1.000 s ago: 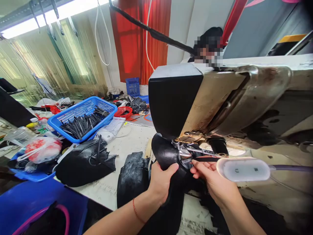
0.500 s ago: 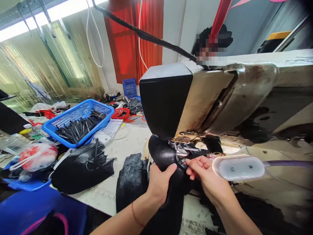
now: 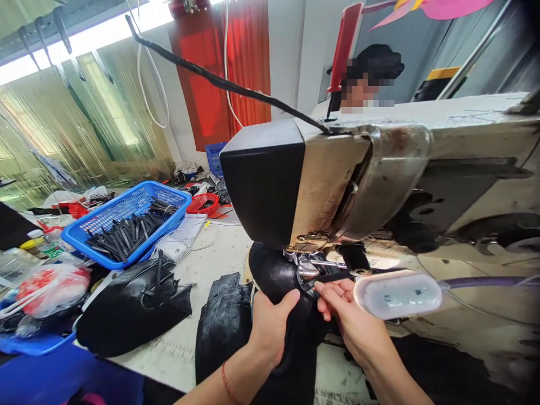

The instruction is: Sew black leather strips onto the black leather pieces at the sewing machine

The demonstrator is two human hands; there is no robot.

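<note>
A black leather shoe upper (image 3: 273, 273) sits under the needle area of a sewing machine (image 3: 327, 191). My left hand (image 3: 270, 326) is closed on the upper's near side, its thumb pressed on the leather and the other fingers hidden beneath. At the upper's inner edge, my right hand (image 3: 343, 312) pinches a narrow black strip (image 3: 333, 277) between thumb and forefinger. That strip runs right, behind the machine's lamp (image 3: 399, 295). The machine's metal parts (image 3: 310, 270) stand just beyond my fingertips.
Stacked black uppers (image 3: 223, 320) lie left of my left hand, and another black piece (image 3: 135, 309) lies farther left. A blue basket (image 3: 126, 225) holds black strips; behind it is a red basket (image 3: 203, 203). A red-handled screwdriver (image 3: 345, 48) stands on the machine. Beyond it is a person (image 3: 375, 73).
The whole view has shifted, so most things appear farther left and the machine head lower. Both hands keep their holds on the upper and strip. More of the strip shows to the right.
</note>
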